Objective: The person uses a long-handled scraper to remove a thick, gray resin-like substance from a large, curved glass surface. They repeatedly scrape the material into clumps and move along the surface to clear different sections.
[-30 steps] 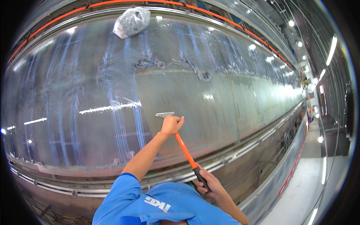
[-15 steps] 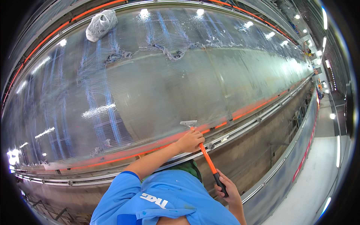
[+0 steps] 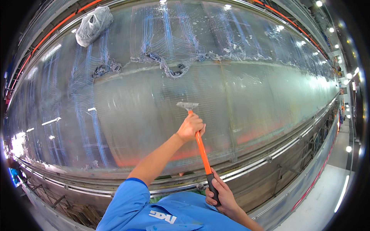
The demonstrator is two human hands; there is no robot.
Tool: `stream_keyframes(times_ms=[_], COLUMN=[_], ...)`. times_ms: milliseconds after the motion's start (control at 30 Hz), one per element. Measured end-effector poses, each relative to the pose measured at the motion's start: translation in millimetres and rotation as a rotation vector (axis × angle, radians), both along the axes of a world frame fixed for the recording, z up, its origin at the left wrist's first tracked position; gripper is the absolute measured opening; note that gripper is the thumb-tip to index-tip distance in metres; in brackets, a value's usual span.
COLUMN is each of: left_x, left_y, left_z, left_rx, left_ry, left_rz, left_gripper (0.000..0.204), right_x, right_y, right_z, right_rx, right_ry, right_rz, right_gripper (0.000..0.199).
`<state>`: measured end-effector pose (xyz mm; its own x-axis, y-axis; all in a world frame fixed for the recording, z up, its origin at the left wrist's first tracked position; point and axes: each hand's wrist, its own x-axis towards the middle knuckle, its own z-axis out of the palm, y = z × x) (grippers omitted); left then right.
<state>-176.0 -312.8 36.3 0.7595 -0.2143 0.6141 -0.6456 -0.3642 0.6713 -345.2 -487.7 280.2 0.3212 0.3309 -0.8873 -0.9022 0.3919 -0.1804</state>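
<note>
Your left hand is clenched round the orange shaft near the head of the scraper, your right hand grips the black end at 6 o'clock: a split hold, likely for pressure up front and steering behind. The metal blade lies flat on the large curved shiny surface, with torn film bunched at 12 o'clock and a plastic bag toward 10 o'clock.
</note>
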Motion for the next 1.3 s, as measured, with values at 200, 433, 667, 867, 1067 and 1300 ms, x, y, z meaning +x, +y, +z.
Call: stream_keyframes(times_ms=[200,433,667,867,1067,1300], left_x=[136,263,265,163,50,116], left_y=[29,69,55,39,33,115], left_z=[-21,-9,52,39,18,-10], left_rx=[-0.034,0.036,0.061,0.114,0.039,0.136], left_ry=[-0.071,-0.079,0.177,0.226,0.208,0.089], left_rz=[0.067,0.058,0.091,0.142,0.259,0.309], left_gripper=[0.037,0.026,0.017,0.021,0.023,0.032], right_x=[132,256,272,224,117,140], right_y=[28,50,17,-38,-43,30], right_z=[-20,-28,43,44,1,-57], right_rx=[0.006,-0.03,-0.111,-0.595,-0.68,-0.792], right_ry=[-0.018,-0.272,-1.074,-1.394,-1.761,-1.71], right_rz=[0.01,0.083,0.219,0.56,0.943,0.814], right_gripper=[0.056,0.058,0.087,0.062,0.036,0.034])
